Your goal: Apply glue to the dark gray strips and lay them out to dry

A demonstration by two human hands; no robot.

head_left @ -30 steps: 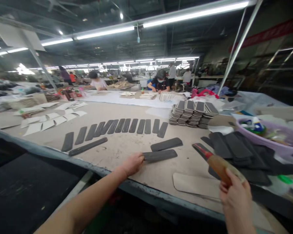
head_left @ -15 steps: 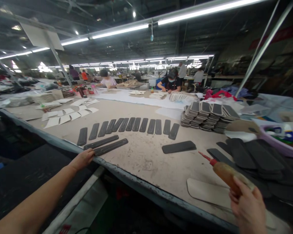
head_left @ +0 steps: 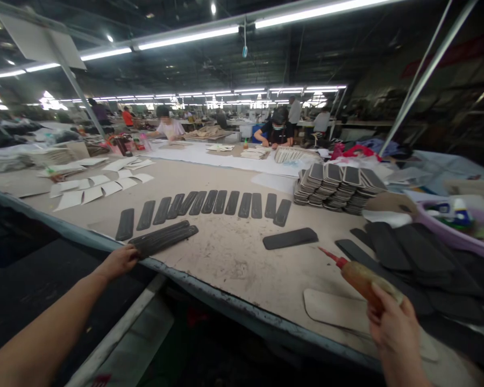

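Note:
My right hand [head_left: 395, 325] is wrapped round a glue bottle [head_left: 357, 277] with a red nozzle, its tip pointing left above the table. At the table's near edge my left hand [head_left: 123, 260] has its fingers closed at the left end of a black strip [head_left: 167, 239], which lies against another one; the fingertips are partly hidden. Behind them several black strips [head_left: 221, 202] form a curved row, with shiny lines on their tops. A single black strip [head_left: 290, 238] lies left of the nozzle.
Loose black pieces [head_left: 391, 252] lie at the right beside a purple basin [head_left: 478, 244]. Stacks of dark-topped pieces [head_left: 334, 188] stand behind. White pieces [head_left: 100, 188] are spread at the far left, and a pale panel [head_left: 334, 312] lies near the front edge. Co-workers [head_left: 278, 129] sit across the table.
The two strips by my left hand were apart and now lie together. My right hand still holds the glue bottle. The whole view has shifted slightly.

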